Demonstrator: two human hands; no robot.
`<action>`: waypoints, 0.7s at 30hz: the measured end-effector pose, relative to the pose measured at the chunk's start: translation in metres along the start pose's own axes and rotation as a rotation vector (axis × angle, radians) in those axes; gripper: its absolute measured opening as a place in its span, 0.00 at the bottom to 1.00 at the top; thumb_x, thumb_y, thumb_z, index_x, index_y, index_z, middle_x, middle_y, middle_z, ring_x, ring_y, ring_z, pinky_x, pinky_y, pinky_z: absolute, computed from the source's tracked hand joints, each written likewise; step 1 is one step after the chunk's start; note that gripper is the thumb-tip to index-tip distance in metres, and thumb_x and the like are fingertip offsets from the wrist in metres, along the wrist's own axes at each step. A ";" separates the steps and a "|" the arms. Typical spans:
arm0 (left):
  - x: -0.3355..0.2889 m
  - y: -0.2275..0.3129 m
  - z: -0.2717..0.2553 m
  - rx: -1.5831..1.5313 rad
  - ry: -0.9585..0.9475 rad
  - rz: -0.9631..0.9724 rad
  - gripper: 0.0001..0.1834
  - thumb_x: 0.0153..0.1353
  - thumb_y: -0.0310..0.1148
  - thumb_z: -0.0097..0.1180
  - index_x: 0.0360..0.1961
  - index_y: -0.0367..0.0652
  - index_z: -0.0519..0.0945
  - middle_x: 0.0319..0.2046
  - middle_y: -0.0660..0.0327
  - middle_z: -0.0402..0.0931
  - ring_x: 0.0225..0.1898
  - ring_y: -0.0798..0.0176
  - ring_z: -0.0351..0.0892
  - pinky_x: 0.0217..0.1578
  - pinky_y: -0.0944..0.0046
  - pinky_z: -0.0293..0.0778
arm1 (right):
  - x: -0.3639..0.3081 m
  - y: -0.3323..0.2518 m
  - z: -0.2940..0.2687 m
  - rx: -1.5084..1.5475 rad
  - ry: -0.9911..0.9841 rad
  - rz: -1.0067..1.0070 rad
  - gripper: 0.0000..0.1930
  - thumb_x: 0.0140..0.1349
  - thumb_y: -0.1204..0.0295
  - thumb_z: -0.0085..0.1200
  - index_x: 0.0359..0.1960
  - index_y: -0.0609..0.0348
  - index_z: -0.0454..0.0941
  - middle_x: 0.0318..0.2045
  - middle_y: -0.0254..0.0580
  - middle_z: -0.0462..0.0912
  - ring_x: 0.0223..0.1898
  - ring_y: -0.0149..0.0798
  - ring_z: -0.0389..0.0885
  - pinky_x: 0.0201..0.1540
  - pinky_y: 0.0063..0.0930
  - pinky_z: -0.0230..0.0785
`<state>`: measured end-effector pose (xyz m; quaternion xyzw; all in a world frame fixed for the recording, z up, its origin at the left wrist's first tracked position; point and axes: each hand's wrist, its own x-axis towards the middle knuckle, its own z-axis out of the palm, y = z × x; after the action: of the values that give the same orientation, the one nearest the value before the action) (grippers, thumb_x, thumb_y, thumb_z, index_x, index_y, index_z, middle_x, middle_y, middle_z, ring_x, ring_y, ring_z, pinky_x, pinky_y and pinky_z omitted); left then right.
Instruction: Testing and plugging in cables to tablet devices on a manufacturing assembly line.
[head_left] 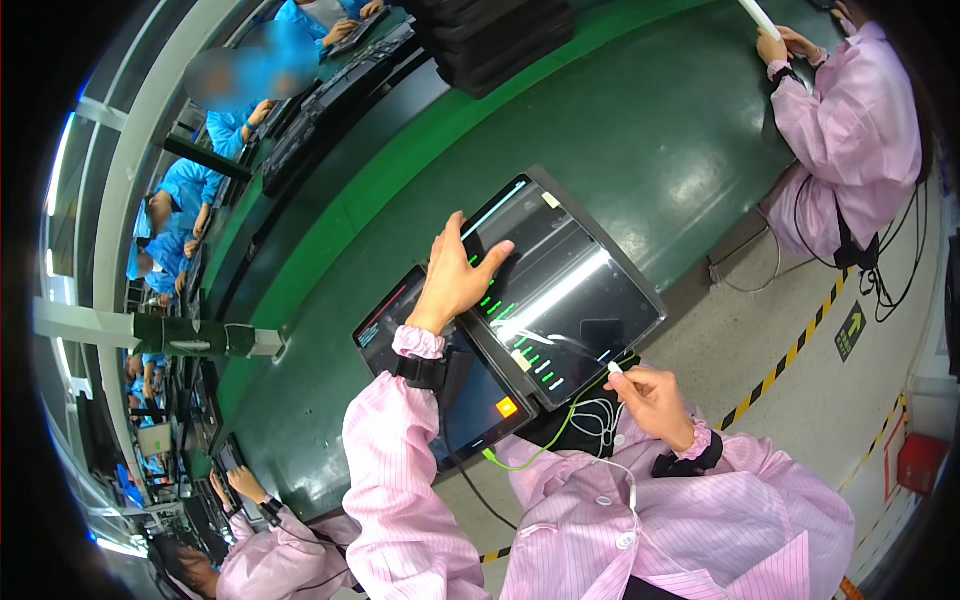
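A large dark tablet (575, 255) lies in front of me on a dark tray-like base, its lit screen showing rows of short green marks. My left hand (455, 280) rests over its left side, thumb and fingers spread, holding nothing. My right hand (655, 408) pinches a small white cable plug (614, 369) at the tablet's near right edge. Whether the plug is in a port I cannot tell. A white cable (597, 420) loops below it over my lap. Left of the tablet, partly under my left arm, lies a second screen (475, 405) with an orange square.
A bright green cable (525, 462) hangs at the near edge of the green table (640, 140). Black stacked trays (490, 40) stand at the back. Co-workers in pink sit at right and lower left; others in blue work at the far left. A pole (200, 335) stands left.
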<state>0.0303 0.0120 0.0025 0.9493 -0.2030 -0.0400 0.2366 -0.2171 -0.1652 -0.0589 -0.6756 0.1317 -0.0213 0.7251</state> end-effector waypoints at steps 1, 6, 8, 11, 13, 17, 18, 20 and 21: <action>-0.001 0.002 -0.001 0.000 0.000 0.000 0.44 0.54 0.52 0.58 0.61 0.31 0.54 0.57 0.40 0.62 0.56 0.45 0.66 0.56 0.57 0.62 | 0.000 0.002 0.000 0.030 0.004 0.004 0.10 0.61 0.72 0.52 0.29 0.68 0.80 0.17 0.25 0.69 0.17 0.17 0.59 0.17 0.16 0.48; -0.004 0.010 -0.010 -0.023 -0.107 -0.017 0.53 0.46 0.55 0.64 0.62 0.30 0.52 0.60 0.40 0.57 0.63 0.44 0.55 0.61 0.53 0.55 | 0.006 -0.006 -0.006 0.100 -0.064 0.204 0.12 0.61 0.70 0.53 0.26 0.67 0.81 0.14 0.25 0.70 0.17 0.17 0.62 0.18 0.14 0.51; -0.003 0.009 -0.009 0.014 -0.107 0.022 0.55 0.44 0.55 0.65 0.62 0.30 0.51 0.59 0.39 0.57 0.63 0.44 0.55 0.61 0.54 0.54 | 0.008 -0.011 -0.006 0.091 -0.073 0.221 0.13 0.61 0.69 0.53 0.25 0.67 0.81 0.13 0.25 0.70 0.17 0.17 0.63 0.18 0.14 0.52; 0.001 0.009 -0.010 0.015 -0.170 0.058 0.61 0.38 0.56 0.69 0.63 0.29 0.49 0.61 0.38 0.53 0.64 0.43 0.50 0.63 0.53 0.50 | 0.010 -0.013 -0.009 0.082 -0.077 0.230 0.13 0.61 0.68 0.54 0.24 0.66 0.81 0.12 0.25 0.70 0.17 0.17 0.65 0.18 0.14 0.53; 0.002 0.004 -0.010 0.040 -0.202 0.177 0.64 0.32 0.60 0.69 0.61 0.26 0.51 0.59 0.37 0.54 0.63 0.41 0.50 0.63 0.51 0.49 | 0.012 -0.012 -0.015 -0.001 -0.146 0.225 0.11 0.59 0.68 0.56 0.27 0.66 0.81 0.16 0.29 0.74 0.18 0.18 0.66 0.19 0.16 0.57; -0.001 -0.011 -0.011 0.065 -0.268 0.227 0.71 0.27 0.63 0.70 0.63 0.28 0.45 0.62 0.35 0.46 0.65 0.38 0.42 0.64 0.48 0.41 | 0.012 -0.040 -0.027 -0.364 -0.059 -0.074 0.07 0.56 0.71 0.58 0.30 0.64 0.81 0.23 0.35 0.79 0.19 0.21 0.70 0.21 0.17 0.62; -0.001 -0.007 -0.012 0.103 -0.301 0.218 0.74 0.26 0.64 0.69 0.64 0.30 0.41 0.62 0.33 0.43 0.66 0.37 0.38 0.65 0.47 0.37 | 0.010 -0.039 -0.036 -0.316 -0.110 -0.144 0.07 0.55 0.73 0.58 0.32 0.64 0.80 0.27 0.38 0.79 0.20 0.22 0.72 0.23 0.16 0.64; -0.002 -0.007 -0.013 0.101 -0.292 0.212 0.74 0.25 0.64 0.70 0.64 0.30 0.40 0.62 0.32 0.42 0.66 0.37 0.38 0.65 0.47 0.38 | 0.002 -0.050 -0.049 -0.180 -0.401 -0.165 0.09 0.54 0.76 0.58 0.37 0.61 0.80 0.34 0.40 0.80 0.26 0.26 0.77 0.29 0.18 0.69; -0.004 -0.007 -0.015 0.103 -0.298 0.210 0.74 0.25 0.64 0.70 0.65 0.31 0.40 0.62 0.31 0.41 0.66 0.36 0.38 0.64 0.46 0.38 | -0.003 -0.066 -0.049 -0.169 -0.613 -0.173 0.10 0.53 0.76 0.58 0.38 0.61 0.79 0.35 0.40 0.80 0.28 0.28 0.77 0.31 0.20 0.70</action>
<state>0.0322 0.0261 0.0125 0.9174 -0.3354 -0.1448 0.1581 -0.2207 -0.2177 0.0041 -0.7171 -0.1492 0.1328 0.6677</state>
